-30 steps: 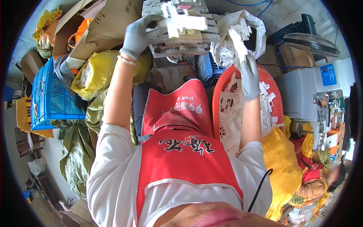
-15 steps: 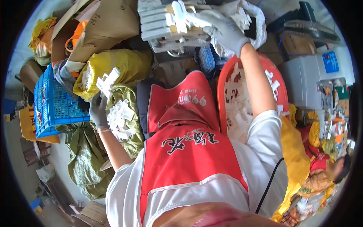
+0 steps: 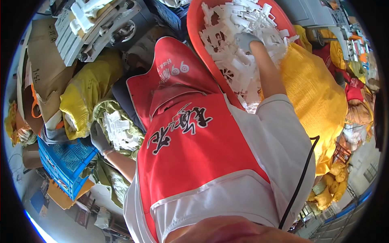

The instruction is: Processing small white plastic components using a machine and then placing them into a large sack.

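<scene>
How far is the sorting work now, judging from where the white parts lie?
Done: some white parts lie in the green sack by the left hand. In hand: the right hand reaches into the red basin. Left: the basin holds a big heap of parts.

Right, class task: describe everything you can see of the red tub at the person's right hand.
The red tub looks like smooth plastic, with a rounded rim and shallow walls. It sits ahead of the person, tilted toward them, heaped with small white plastic pieces. The gloved right hand reaches into the heap. A yellow sack presses against its right side.
</scene>
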